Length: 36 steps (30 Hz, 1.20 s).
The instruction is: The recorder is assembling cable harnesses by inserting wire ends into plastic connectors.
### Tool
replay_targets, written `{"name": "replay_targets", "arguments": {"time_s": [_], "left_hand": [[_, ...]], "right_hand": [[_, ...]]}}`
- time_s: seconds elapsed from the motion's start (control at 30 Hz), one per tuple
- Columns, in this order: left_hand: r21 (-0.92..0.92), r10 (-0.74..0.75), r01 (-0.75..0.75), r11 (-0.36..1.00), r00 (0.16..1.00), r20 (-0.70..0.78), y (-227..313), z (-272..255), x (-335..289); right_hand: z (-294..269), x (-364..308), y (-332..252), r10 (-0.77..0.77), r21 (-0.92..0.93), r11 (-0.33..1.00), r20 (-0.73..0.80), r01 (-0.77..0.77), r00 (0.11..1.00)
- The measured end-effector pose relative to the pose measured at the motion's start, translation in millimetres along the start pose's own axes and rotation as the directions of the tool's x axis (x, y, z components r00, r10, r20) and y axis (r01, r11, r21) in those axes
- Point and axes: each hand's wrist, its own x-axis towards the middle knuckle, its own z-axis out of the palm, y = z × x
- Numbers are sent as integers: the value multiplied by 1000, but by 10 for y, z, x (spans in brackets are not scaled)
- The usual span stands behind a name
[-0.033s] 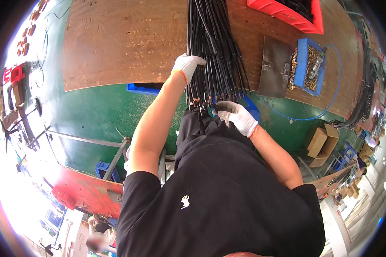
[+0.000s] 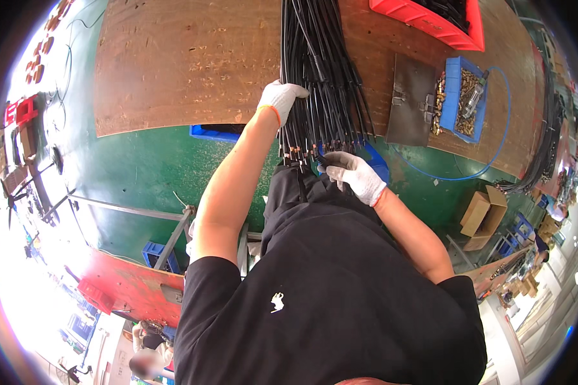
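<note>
A thick bundle of black cables runs down over the near edge of the wooden table, its stripped, copper-coloured ends hanging just above my lap. Wearing a white glove, my left hand is closed around cables at the bundle's left side, thumb across the top. My right hand, gloved too with greyish fingertips, is at the lower right of the cable ends. Its thumb and fingers pinch a small black piece, mostly hidden by the fingers; I cannot make out its kind.
On the wooden table stand a red crate of black parts and a blue bin of brass-coloured fittings. A dark plate with clips lies beside the bin. A blue hose curves around it. Below right is an open cardboard box.
</note>
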Motion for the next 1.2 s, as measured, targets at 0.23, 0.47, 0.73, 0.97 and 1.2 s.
{"name": "replay_targets", "arguments": {"time_s": [0.23,0.47,0.73,0.97,1.2], "left_hand": [[79,83,-77,994,994,-76,-128,54,108],[136,126,-108,985,984,-125,-189,56,181],[161,73,-59,985,994,-83,-116,-38,136],[443,135,-81,893,987,-91,114,-240,31],[311,8,1,950,1000,-27,415,-668,-120]], "right_hand": [[207,-76,-17,125,184,976,-30,-117,992],[390,81,-112,208,183,966,-131,-183,969],[385,363,-239,93,-6,995,-226,-97,970],[362,1158,-418,-109,-154,986,-300,65,948],[594,1745,-680,50,65,997,-135,-41,990]]}}
